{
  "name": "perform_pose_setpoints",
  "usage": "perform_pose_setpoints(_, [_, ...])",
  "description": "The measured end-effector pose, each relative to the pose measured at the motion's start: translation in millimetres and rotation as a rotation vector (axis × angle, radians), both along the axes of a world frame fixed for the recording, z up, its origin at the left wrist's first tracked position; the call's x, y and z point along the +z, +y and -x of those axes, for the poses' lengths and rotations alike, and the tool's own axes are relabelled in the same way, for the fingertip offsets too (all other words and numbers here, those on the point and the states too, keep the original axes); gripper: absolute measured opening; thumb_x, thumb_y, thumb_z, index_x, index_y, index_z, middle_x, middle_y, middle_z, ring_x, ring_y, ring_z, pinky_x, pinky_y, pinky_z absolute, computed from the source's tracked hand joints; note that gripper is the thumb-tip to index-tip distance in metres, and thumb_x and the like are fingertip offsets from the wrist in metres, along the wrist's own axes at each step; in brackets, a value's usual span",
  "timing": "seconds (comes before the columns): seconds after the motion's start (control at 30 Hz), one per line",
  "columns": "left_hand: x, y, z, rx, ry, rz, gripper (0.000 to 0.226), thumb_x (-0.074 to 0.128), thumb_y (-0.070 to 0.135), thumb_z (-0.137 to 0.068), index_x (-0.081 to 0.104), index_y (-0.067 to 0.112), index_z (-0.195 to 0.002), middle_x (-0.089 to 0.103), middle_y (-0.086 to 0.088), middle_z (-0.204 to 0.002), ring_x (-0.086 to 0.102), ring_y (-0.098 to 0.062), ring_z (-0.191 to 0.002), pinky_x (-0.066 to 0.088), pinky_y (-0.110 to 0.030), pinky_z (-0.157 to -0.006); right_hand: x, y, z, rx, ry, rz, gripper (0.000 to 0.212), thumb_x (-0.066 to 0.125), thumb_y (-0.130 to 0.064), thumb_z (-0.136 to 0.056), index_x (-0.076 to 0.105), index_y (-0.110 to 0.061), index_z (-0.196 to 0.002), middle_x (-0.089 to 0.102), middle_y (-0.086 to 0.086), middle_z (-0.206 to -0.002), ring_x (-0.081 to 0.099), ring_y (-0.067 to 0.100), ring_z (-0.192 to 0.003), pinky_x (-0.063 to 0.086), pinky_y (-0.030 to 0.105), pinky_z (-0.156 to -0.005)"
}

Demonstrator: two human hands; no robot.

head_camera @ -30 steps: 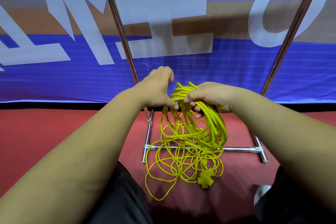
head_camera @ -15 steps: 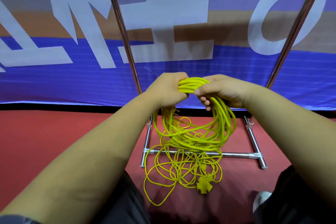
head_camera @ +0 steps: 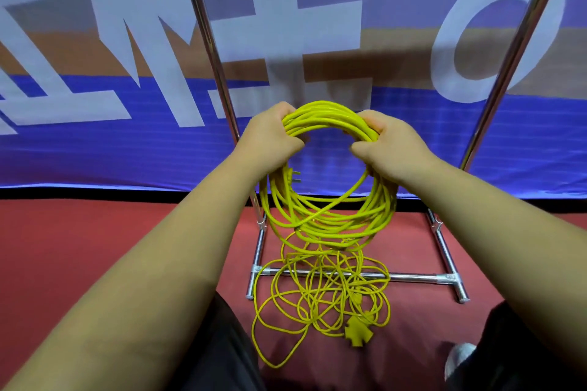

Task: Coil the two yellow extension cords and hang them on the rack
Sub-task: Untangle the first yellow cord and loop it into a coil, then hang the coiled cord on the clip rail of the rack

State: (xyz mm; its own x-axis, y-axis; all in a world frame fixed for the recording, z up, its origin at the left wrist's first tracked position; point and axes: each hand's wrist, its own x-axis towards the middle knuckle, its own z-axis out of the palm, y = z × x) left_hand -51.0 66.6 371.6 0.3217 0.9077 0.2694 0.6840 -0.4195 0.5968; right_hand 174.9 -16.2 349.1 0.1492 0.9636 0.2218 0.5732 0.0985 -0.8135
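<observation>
The left hand (head_camera: 273, 136) and right hand (head_camera: 390, 143) hold one coiled yellow cord (head_camera: 330, 225) up at the middle of the view, in front of the rack (head_camera: 208, 41). On the loop's own face, the left hand grips at about 10 o'clock and the right at about 2 o'clock. The fingers of both are curled tight round the bundled strands, with the thumbs on the near side. The loop hangs open between them, and its lower arc sags toward 6 o'clock. A plug (head_camera: 293, 178) seems to dangle just under the left hand, though it is small and partly hidden.

Below the coil, at 6 o'clock, a loose yellow cord (head_camera: 320, 295) lies tangled on the red floor (head_camera: 95, 247). It is draped across the rack's base bar (head_camera: 413, 278), and its cross-shaped socket end (head_camera: 358, 332) rests nearest the person. Some strands run from the tangle up into the held coil.

The rack's two shiny uprights rise toward 11 and 1 o'clock. Behind them is a blue banner (head_camera: 95, 143) with large white letters.
</observation>
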Motion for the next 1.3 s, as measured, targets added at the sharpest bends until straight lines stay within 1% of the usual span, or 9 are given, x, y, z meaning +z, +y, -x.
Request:
perform_pose_setpoints(0.1, [2.5,-1.1,8.3,-0.110,0.015,0.084,0.042,0.089,0.030,-0.075,0.058,0.032,-0.103,0.069,0.005,-0.076,0.067,-0.007,-0.063,0.055,-0.025,-0.057,0.0,1.1,0.0,-0.046,0.011,-0.043,0.023,0.067,-0.010,-0.082,0.071,-0.025,-0.098,0.066,0.015,-0.075,0.059,0.018,-0.051,0.054,0.041,-0.052])
perform_pose_setpoints(0.27, [-2.6,-1.1,12.4,-0.133,0.012,0.072,0.029,0.084,0.030,-0.077,0.059,0.035,-0.090,0.068,0.005,-0.074,0.071,-0.014,-0.066,0.060,-0.037,-0.063,-2.5,0.6,0.1,-0.051,0.053,-0.023,0.017,0.072,-0.012,-0.086,0.072,-0.026,-0.094,0.061,-0.001,-0.062,0.057,0.014,-0.048,0.055,0.036,-0.051])
perform_pose_setpoints(0.47, [10.2,-5.7,16.3,-0.128,-0.021,0.115,0.028,0.082,0.021,-0.075,0.061,0.030,-0.090,0.072,-0.001,-0.075,0.073,-0.019,-0.068,0.062,-0.043,-0.065,7.2,-7.1,3.1,0.007,0.134,-0.006,0.015,0.078,-0.012,-0.090,0.073,-0.024,-0.098,0.070,0.001,-0.065,0.063,0.008,-0.052,0.050,0.025,-0.051])
perform_pose_setpoints(0.6, [23.8,-16.6,19.8,-0.224,-0.158,0.261,0.027,0.089,0.023,-0.078,0.063,0.025,-0.087,0.068,-0.007,-0.067,0.070,-0.025,-0.060,0.059,-0.038,-0.056,15.8,-14.1,5.6,0.102,0.319,0.057,0.015,0.077,-0.005,-0.093,0.070,-0.012,-0.104,0.065,0.005,-0.067,0.069,0.017,-0.058,0.056,0.032,-0.056])
perform_pose_setpoints(0.83, [54.9,-23.7,38.6,-0.333,-0.446,0.462,0.047,0.084,0.043,-0.072,0.067,0.012,-0.104,0.049,-0.015,-0.080,0.046,-0.023,-0.058,0.044,-0.035,-0.059,49.0,-14.2,11.8,0.233,0.577,0.160,0.019,0.083,-0.016,-0.091,0.071,-0.011,-0.106,0.042,0.013,-0.074,0.042,0.018,-0.052,0.044,0.031,-0.049])
perform_pose_setpoints(0.97, [80.3,-26.1,45.8,-0.381,-0.506,0.390,0.035,0.079,0.034,-0.086,0.071,0.029,-0.120,0.053,-0.010,-0.078,0.043,-0.024,-0.061,0.041,-0.036,-0.059,84.9,-13.0,21.1,0.298,0.534,0.097,0.031,0.087,-0.047,-0.077,0.074,-0.023,-0.089,0.041,0.009,-0.069,0.039,0.018,-0.050,0.042,0.031,-0.047])
perform_pose_setpoints(1.03, [93.7,-25.2,47.1,-0.355,-0.512,0.325,0.036,0.078,0.031,-0.090,0.070,0.032,-0.125,0.056,-0.008,-0.078,0.044,-0.026,-0.062,0.042,-0.037,-0.059,104.6,-10.0,24.4,0.301,0.523,0.063,0.048,0.083,-0.058,-0.074,0.071,-0.013,-0.088,0.046,0.009,-0.072,0.040,0.017,-0.048,0.042,0.031,-0.047])
perform_pose_setpoints(1.1, [109.2,-23.6,49.0,-0.326,-0.501,0.260,0.038,0.078,0.035,-0.089,0.071,0.032,-0.125,0.058,-0.006,-0.076,0.047,-0.027,-0.061,0.044,-0.039,-0.059,124.5,-5.9,26.4,0.303,0.509,0.044,0.057,0.079,-0.059,-0.082,0.067,-0.004,-0.095,0.050,0.009,-0.078,0.042,0.017,-0.048,0.044,0.031,-0.048])
perform_pose_setpoints(1.3, [171.9,-12.1,55.7,-0.208,-0.406,0.005,0.033,0.077,0.039,-0.091,0.069,0.032,-0.123,0.074,0.004,-0.079,0.065,-0.015,-0.066,0.055,-0.036,-0.062,188.4,9.6,31.2,0.254,0.248,-0.102,0.039,0.070,-0.048,-0.099,0.071,-0.009,-0.096,0.058,-0.001,-0.069,0.051,0.016,-0.053,0.045,0.033,-0.056])
